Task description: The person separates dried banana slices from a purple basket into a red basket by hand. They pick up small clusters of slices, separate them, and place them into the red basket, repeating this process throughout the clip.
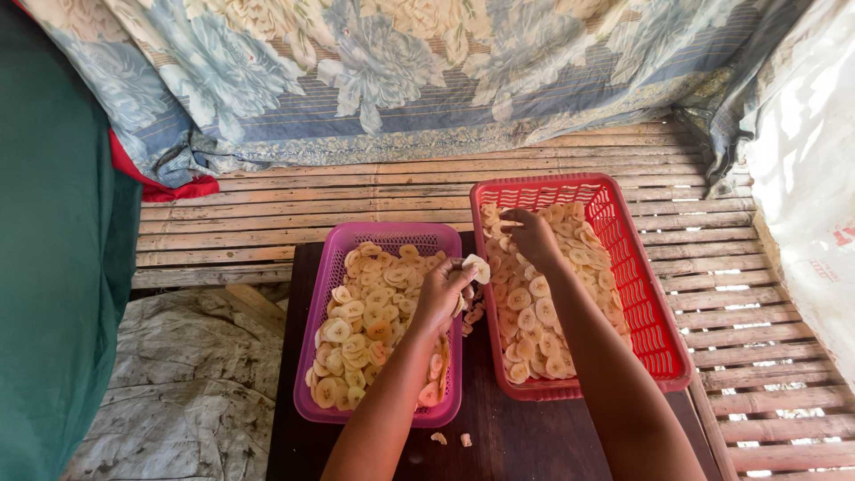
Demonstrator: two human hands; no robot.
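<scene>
Two slotted plastic baskets of pale round fruit slices stand side by side on a dark wooden table (499,441). My left hand (443,294) hovers over the right edge of the purple basket (307,374) and pinches a slice (478,267) between its fingers. Reaching into the far end of the red basket (655,330), my right hand (532,236) has its fingers down on the slices (534,321) there; whether it grips one is hidden. The purple basket's slices (365,330) are heaped toward its far end.
A few crumbs (450,438) lie on the table in front of the baskets. Behind is a slatted bamboo platform (267,205) with a floral cloth (374,71) draped over its back. Green fabric (53,267) hangs at the left, a grey tarp (187,392) below it.
</scene>
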